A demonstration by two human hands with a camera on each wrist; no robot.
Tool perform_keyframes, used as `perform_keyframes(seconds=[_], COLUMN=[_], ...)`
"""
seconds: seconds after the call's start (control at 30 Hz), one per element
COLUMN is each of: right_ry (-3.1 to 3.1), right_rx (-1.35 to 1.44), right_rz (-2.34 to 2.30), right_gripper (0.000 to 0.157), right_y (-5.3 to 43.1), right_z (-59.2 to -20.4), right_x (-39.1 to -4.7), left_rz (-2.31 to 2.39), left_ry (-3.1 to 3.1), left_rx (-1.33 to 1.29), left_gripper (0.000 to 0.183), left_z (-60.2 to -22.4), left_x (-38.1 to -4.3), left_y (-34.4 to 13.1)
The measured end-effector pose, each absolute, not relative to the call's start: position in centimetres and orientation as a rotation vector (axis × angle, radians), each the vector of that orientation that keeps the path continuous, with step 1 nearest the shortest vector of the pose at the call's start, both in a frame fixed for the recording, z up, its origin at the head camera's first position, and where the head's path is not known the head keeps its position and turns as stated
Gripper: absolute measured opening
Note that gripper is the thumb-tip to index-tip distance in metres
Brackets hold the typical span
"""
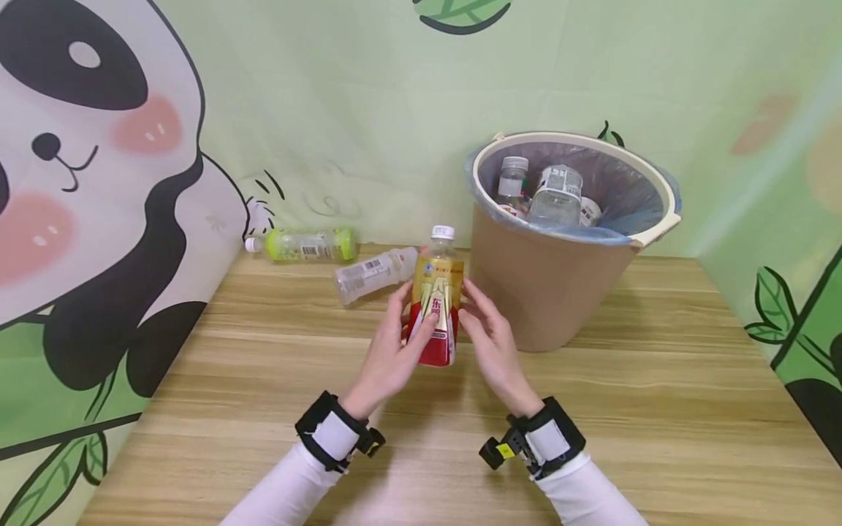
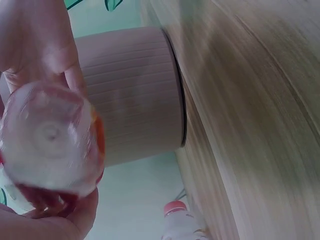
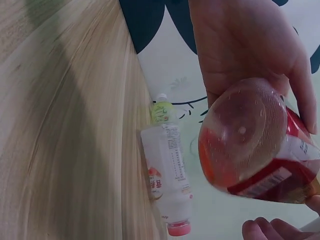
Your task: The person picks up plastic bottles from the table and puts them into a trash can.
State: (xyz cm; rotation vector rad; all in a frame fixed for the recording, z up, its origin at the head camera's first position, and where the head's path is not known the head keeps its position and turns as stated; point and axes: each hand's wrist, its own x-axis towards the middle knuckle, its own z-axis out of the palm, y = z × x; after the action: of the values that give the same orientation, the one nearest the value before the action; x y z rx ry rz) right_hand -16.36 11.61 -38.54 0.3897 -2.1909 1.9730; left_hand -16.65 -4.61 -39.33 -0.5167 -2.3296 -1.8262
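Note:
My left hand (image 1: 391, 358) grips a beverage bottle (image 1: 442, 281) with a gold-and-red label and a white cap, the thumb lying across its front. It stands upright above the table, and its clear base (image 2: 52, 137) faces the left wrist camera. On the bottle's right side, my right hand (image 1: 490, 343) touches it with loosely bent fingers. In the right wrist view the red-labelled bottle (image 3: 245, 135) is seen from below, with my left hand (image 3: 245, 40) above it in the picture and fingertips of my right hand (image 3: 267, 231) at the bottom edge.
A brown bin (image 1: 542, 292) with a blue liner holds several bottles at right. Behind my left hand lie a whitish bottle (image 1: 375, 276) with a pink cap and a green-labelled bottle (image 1: 309, 245). A panda-printed backdrop (image 1: 342, 131) borders the wooden table (image 1: 658, 409).

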Motion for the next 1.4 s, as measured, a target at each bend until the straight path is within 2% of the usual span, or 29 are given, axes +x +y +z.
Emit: perform_keyframes(seconds=[0.47,0.83,1.0,1.13,1.4], right_ry=[-2.25,-2.446,-2.507,-2.521,-2.487], right_rx=[0.415,0.474,0.514,0.525,0.512], right_rz=[1.852,1.728,1.749,1.763,1.791], right_gripper=[0.05,0.067,0.073,0.072,0.073], right_y=[12.1,12.5,12.3,12.1,12.3], right_z=[-38.9,-39.1,-37.4,-36.2,-36.8], right_x=[-16.7,-16.6,-15.6,-14.9,-15.4], left_rz=[-1.518,-1.331,-1.293,-1.22,-1.183], left_ry=[-2.533,-2.598,-2.615,-2.648,-2.604], left_rx=[-0.552,-0.523,-0.536,-0.542,-0.54], left_gripper=[0.048,0.046,0.04,0.036,0.033], left_z=[-39.5,-39.7,-39.8,-39.8,-39.8], left_x=[-16.7,-17.2,-17.5,-17.8,-18.1], left_y=[-5.0,-5.6,-6.0,-6.3,-7.2])
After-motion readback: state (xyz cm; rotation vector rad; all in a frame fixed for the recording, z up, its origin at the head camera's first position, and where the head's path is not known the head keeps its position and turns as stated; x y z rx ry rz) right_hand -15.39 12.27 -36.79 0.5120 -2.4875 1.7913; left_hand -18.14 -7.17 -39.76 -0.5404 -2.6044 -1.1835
